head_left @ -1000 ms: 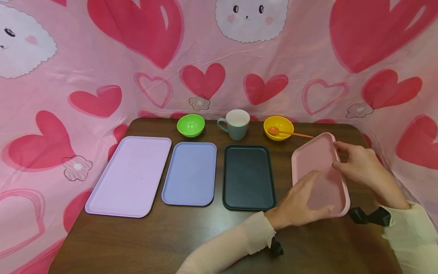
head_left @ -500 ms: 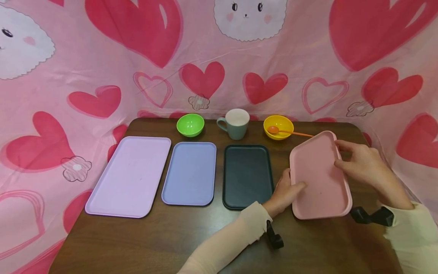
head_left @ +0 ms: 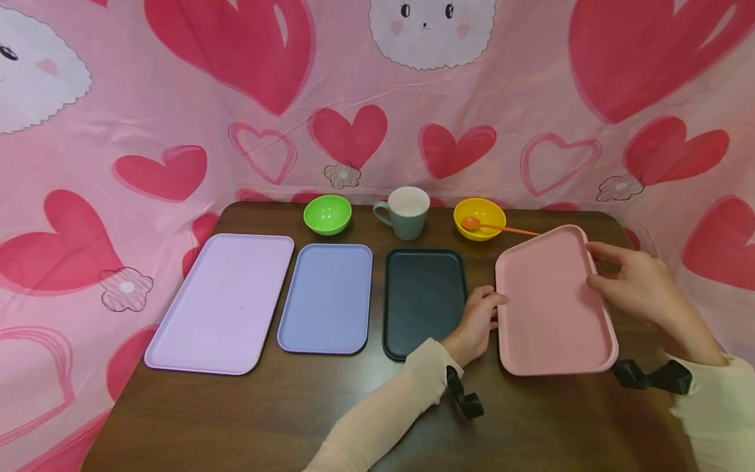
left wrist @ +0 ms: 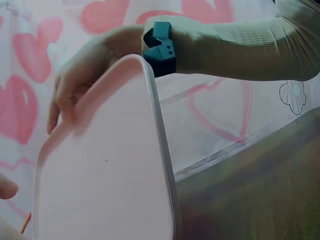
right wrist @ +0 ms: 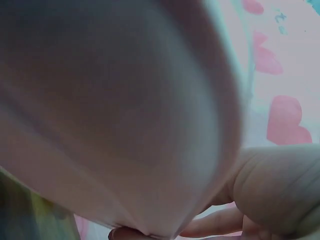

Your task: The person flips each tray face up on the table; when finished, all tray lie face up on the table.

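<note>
A pink tray (head_left: 554,301) is held between both hands on the right of the table in the head view, its right side seeming higher than its left. My right hand (head_left: 634,282) pinches the long right rim, thumb on the inner side. At the left rim my left hand (head_left: 474,321) grips with the thumb over the edge; its fingertips are partly hidden. In the left wrist view the tray (left wrist: 107,170) stands steeply tilted with the right hand (left wrist: 85,75) on its edge. The tray's blurred surface (right wrist: 125,100) fills most of the right wrist view.
To the left lie a black tray (head_left: 425,295), a blue tray (head_left: 326,298) and a large lilac tray (head_left: 221,301). Behind them stand a green bowl (head_left: 328,215), a grey-green mug (head_left: 407,219) and a yellow bowl (head_left: 480,229) with an orange spoon (head_left: 470,223).
My left hand has moved off the tray's inner face to its left rim and taken hold there. The tray has turned flatter toward the head camera, its right side shifting right with my right hand.
</note>
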Available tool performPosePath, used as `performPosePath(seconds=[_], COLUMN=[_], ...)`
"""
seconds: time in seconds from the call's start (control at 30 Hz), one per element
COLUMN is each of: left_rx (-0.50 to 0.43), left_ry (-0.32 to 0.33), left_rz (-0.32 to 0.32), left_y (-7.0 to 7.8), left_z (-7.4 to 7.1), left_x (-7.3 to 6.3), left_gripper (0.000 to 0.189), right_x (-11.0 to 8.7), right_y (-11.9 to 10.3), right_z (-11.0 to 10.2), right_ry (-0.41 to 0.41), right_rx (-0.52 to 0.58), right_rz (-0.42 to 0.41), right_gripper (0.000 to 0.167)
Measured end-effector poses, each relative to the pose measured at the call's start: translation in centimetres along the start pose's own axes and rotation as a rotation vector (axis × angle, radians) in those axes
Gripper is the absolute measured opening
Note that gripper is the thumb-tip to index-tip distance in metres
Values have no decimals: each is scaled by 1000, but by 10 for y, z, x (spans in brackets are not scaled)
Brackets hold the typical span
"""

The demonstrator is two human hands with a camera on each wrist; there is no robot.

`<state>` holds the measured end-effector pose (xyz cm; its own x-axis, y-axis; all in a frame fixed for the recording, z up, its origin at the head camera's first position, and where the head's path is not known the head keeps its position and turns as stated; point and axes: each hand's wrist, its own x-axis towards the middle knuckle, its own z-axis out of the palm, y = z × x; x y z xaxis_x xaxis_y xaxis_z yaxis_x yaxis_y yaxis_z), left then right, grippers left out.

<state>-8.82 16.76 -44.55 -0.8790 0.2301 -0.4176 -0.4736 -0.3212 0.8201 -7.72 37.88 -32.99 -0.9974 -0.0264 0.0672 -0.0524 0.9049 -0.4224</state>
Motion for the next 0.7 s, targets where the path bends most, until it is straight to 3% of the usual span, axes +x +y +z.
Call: performPosePath(seconds=[0.3, 0.7], left_rx=[-7, -43], left_ry=[-25, -92], left_rz=[37, 73], left_y=[12, 25], left_z=[-8, -11], left_x=[-10, -22], left_gripper=[51, 49], right_x=[-3, -6], right_y=[17, 39], right_z=[3, 3], right_ry=[-40, -97], right_rx=[136, 166], right_rz=[-25, -38], right_gripper=[58, 63])
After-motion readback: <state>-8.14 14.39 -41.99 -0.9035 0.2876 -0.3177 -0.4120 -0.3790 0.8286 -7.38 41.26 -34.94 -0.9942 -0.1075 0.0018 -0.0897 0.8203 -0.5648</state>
